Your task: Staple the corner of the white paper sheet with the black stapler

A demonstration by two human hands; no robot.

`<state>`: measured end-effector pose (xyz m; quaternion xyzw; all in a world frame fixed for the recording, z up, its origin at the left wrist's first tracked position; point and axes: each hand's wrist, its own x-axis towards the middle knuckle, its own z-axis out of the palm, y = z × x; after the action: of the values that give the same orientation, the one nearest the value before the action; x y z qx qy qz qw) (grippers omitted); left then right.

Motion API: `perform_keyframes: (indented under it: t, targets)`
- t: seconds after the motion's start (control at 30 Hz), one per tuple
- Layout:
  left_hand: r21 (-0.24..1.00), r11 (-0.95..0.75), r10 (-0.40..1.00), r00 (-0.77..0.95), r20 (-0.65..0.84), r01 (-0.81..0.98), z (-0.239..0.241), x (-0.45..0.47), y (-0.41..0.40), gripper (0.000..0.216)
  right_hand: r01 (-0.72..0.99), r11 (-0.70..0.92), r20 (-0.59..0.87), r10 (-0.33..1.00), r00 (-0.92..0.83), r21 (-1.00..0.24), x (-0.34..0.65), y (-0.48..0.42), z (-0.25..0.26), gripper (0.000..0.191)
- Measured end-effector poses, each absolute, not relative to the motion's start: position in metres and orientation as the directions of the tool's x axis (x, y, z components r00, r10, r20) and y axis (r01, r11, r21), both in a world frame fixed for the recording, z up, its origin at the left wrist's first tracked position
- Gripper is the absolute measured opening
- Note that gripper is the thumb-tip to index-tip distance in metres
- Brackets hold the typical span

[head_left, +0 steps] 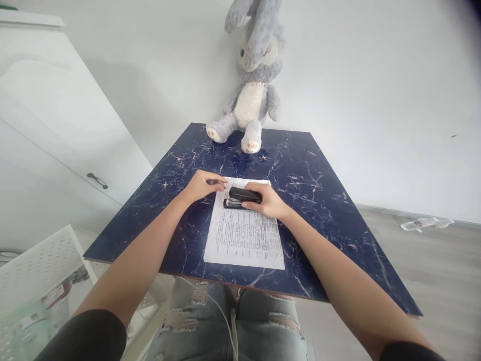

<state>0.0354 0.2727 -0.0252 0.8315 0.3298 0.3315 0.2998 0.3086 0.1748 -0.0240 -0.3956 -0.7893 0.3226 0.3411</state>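
1. While both bare forearms reach out over the dark blue, white-veined marble-patterned table top, one black stapler sits at the far end of one white printed sheet of paper.
2. Counted: one stapler, one visible sheet or stack (whether more sheets lie beneath cannot be told), one grey and cream plush rabbit, two hands.
3. That stapler lies with its long axis crosswise, left to right, roughly parallel to the paper's far edge; its upper arm is raised a little at the left end, which points toward the left hand.
4. With fingers curled around its right end, the right hand grips the stapler, thumb along the near side.
5. Resting loosely curled just beside the stapler's left end, the left hand has its fingertips on the paper's far left corner; it holds nothing else.
6. Lying lengthwise away from the person, the paper sits in the middle of the table, its near edge close to the table's near edge.
7. Dense lines of print cover the paper, but the writing is too small to read; no brand shows on the stapler.
8. At the far edge of the table the plush rabbit sits upright against the white wall.
9. Left of the table stands a white cabinet door with a dark handle, and a white perforated basket lies below it.
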Motion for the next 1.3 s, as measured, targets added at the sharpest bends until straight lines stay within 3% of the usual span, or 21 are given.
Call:
perform_keyframes:
  t: [0.13,0.23,0.33,0.4,0.53,0.7,0.9,1.1,1.3]
  targets:
    - [0.574,-0.405,0.881,0.137,0.452,0.712,-0.026,0.011,0.290,0.028,0.476,0.477,0.236,0.845,-0.480,-0.739,0.305,0.173,-0.026,0.022]
    - [0.437,-0.194,0.912,-0.003,0.411,0.878,-0.032,0.002,0.297,0.026,0.536,0.471,0.242,0.864,-0.442,-0.700,0.303,0.174,-0.029,0.021]
    - [0.350,-0.121,0.960,0.020,0.278,0.929,-0.040,0.002,0.299,0.041,0.525,0.483,0.246,0.855,-0.457,-0.701,0.298,0.172,-0.030,0.021]
    - [0.330,-0.144,0.973,0.073,0.219,0.933,-0.043,0.004,0.300,0.040,0.495,0.508,0.250,0.831,-0.497,-0.705,0.290,0.169,-0.029,0.020]
    - [0.350,-0.245,0.956,0.166,0.242,0.904,-0.047,0.005,0.303,0.019,0.484,0.542,0.278,0.812,-0.514,-0.687,0.270,0.162,-0.028,0.021]
    - [0.386,-0.280,0.944,0.180,0.275,0.879,-0.050,0.003,0.306,0.016,0.507,0.505,0.290,0.847,-0.445,-0.698,0.262,0.162,-0.034,0.022]
    - [0.412,-0.267,0.951,0.170,0.257,0.871,-0.051,0.005,0.309,0.018,0.491,0.343,0.277,0.939,-0.203,-0.801,0.287,0.166,-0.027,0.029]
    - [0.419,-0.244,0.952,0.135,0.274,0.875,-0.052,0.008,0.312,0.020,0.620,0.361,0.357,0.924,-0.137,-0.697,0.298,0.169,-0.024,0.023]
    - [0.429,-0.283,0.938,0.155,0.309,0.858,-0.054,0.006,0.315,0.024,0.614,0.217,0.337,0.938,0.084,-0.759,0.294,0.174,-0.031,0.025]
